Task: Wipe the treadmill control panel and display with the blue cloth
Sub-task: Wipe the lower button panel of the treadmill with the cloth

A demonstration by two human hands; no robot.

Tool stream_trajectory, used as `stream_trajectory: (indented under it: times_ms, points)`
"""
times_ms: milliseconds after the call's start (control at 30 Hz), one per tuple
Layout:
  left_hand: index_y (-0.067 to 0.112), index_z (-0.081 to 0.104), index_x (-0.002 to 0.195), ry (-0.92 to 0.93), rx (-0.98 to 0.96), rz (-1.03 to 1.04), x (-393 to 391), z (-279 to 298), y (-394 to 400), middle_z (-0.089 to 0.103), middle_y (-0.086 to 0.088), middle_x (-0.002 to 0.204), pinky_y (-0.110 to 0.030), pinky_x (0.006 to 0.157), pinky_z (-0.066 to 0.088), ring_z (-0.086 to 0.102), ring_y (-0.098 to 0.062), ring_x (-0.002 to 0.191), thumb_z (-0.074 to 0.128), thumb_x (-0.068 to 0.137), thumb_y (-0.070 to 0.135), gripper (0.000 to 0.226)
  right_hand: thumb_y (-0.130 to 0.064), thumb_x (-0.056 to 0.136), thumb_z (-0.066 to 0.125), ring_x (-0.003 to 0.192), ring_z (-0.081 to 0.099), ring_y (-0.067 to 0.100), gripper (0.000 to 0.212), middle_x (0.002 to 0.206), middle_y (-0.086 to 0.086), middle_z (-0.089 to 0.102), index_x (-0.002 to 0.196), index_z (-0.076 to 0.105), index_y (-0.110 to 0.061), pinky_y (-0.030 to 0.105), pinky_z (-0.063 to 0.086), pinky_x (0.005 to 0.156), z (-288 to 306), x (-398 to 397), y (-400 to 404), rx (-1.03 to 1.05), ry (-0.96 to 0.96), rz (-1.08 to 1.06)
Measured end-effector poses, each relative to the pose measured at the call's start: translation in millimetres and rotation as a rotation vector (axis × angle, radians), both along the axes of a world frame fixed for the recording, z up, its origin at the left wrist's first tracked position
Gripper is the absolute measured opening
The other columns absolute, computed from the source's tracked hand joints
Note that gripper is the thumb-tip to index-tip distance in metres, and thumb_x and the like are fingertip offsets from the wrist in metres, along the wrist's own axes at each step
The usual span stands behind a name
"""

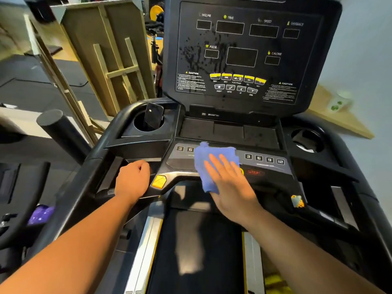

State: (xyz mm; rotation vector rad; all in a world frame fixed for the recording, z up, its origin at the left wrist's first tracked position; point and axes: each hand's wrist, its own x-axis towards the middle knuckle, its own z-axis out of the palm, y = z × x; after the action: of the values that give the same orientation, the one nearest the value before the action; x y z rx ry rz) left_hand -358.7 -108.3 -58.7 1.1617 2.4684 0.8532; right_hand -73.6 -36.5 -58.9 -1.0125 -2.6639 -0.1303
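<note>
Head view: our right hand, fingers flat and straight, presses the cloth onto the panel, spreading contact for wiping. Left hand, fingers curled round the handlebar, braces us. Display, beyond the fingertips, shows droplets.

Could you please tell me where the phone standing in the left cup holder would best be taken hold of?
Probably by the upper end of the phone, pinched across its front and back faces from above. It stands nearly upright in the left cup holder, its lower end sunk inside, so only the top is exposed.
</note>
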Motion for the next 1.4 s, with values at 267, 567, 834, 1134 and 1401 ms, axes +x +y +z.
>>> stream_trajectory:
  times_ms: [267,567,834,1134,1401]
  points:
    - [0.014,0.069,0.079,-0.002,0.009,-0.006,-0.8,-1.0,0.2,0.067,-0.008,0.078,-0.039,0.072,0.050,0.062,-0.024,0.075,0.040,0.103,0.024,0.039,-0.036,0.091,0.054,0.147,0.030,0.043,0.067,0.159,0.018,0.036,0.150,0.043,-0.007,0.056,0.026,0.120,5.7,-68.3,-15.3,-0.071,0.107,-0.276]
    - [0.014,0.069,0.077,-0.021,0.037,-0.007,-0.4,-2.8,0.4,0.067,-0.004,0.075,-0.031,0.065,0.044,0.062,-0.018,0.072,0.042,0.103,0.021,0.038,-0.029,0.081,0.067,0.150,0.028,0.034,0.080,0.161,0.014,0.033,0.151,0.039,-0.003,0.049,0.026,0.122,4.4,5.2,-4.2,-0.068,-0.032,-0.135]
    - [0.013,0.069,0.077,-0.032,0.006,0.030,1.9,2.5,0.5,0.068,-0.007,0.077,-0.040,0.073,0.054,0.063,-0.027,0.076,0.041,0.100,0.026,0.038,-0.046,0.103,0.039,0.152,-0.011,0.045,0.080,0.165,0.021,-0.012,0.159,-0.002,-0.006,0.052,-0.009,0.121,22.8,-122.0,-19.5,-0.150,-0.116,-0.231]
    - [0.009,0.068,0.079,-0.043,0.033,0.003,-0.9,-2.1,-0.3,0.068,-0.011,0.075,-0.037,0.066,0.048,0.064,-0.027,0.075,0.042,0.103,0.024,0.039,-0.030,0.084,0.069,0.149,0.031,0.033,0.075,0.160,0.010,0.037,0.151,0.042,-0.011,0.050,0.026,0.120,6.5,-35.2,-1.7,-0.082,-0.037,0.082]
    - [0.006,0.068,0.079,-0.024,0.043,-0.010,-0.5,-1.1,-0.7,0.067,-0.011,0.075,-0.038,0.065,0.050,0.065,-0.030,0.076,0.043,0.102,0.023,0.038,-0.026,0.085,0.050,0.148,0.031,0.039,0.066,0.159,0.013,0.038,0.149,0.045,-0.008,0.055,0.027,0.120,4.6,-72.2,-27.0,-0.089,0.104,-0.009]
